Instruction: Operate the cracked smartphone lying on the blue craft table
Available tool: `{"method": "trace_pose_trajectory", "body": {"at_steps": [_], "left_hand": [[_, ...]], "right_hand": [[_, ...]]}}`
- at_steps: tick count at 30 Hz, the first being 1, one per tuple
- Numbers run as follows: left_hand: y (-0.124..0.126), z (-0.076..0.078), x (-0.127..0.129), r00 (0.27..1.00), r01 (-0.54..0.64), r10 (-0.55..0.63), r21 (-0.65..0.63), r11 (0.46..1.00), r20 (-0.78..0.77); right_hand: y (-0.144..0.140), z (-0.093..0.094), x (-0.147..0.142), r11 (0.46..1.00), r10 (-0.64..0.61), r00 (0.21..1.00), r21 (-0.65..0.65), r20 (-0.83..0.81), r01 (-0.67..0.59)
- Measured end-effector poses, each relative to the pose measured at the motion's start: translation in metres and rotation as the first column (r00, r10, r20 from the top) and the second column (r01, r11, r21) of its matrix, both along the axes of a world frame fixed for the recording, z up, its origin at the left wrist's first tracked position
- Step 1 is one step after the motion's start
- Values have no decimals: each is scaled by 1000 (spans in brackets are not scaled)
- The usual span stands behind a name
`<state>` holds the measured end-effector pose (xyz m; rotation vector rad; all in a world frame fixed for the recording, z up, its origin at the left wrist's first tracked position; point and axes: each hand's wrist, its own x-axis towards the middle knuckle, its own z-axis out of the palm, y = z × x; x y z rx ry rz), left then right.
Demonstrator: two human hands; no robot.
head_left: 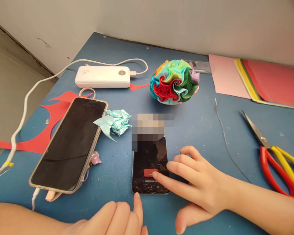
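Cracked phone (150,169) laid flat on blue bench (198,130), long axis running away from person; screen touched by right hand (198,189) from right, index tip pressed near red button, fingers spread, nothing gripped; left hand (117,218) loosely curled, empty, index tip set at phone's near edge; right hand nearer; larger phone (68,143) placed well left.

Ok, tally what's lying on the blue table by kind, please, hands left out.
Phones: 2, the large phone and the cracked phone under the right hand, near the left hand
Power bank: 1
Charging cable: 1
Paper flower ball: 1
Crumpled paper: 1
Scissors: 1
Paper sheet stack: 1
Red paper offcut: 1
Total: 9
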<state>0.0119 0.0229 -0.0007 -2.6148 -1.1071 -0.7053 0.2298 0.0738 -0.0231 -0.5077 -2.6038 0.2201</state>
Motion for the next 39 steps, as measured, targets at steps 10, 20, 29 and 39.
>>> {"method": "trace_pose_trajectory", "body": {"at_steps": [10,20,29,39], "left_hand": [[3,-1,1,1000,8,-8,4,1000,4],[3,-4,1,1000,6,-6,4,1000,6],[4,-2,2,1000,8,-8,-1,1000,13],[3,1,2,1000,7,-7,-1,1000,17]], "right_hand": [[-1,0,1,1000,1,1000,-5,-2,-1],[-1,-1,0,1000,1,1000,-17,7,-1],[0,-1,1,1000,-16,1000,-1,27,16],[3,-1,-1,1000,-20,992,4,123,20]]}}
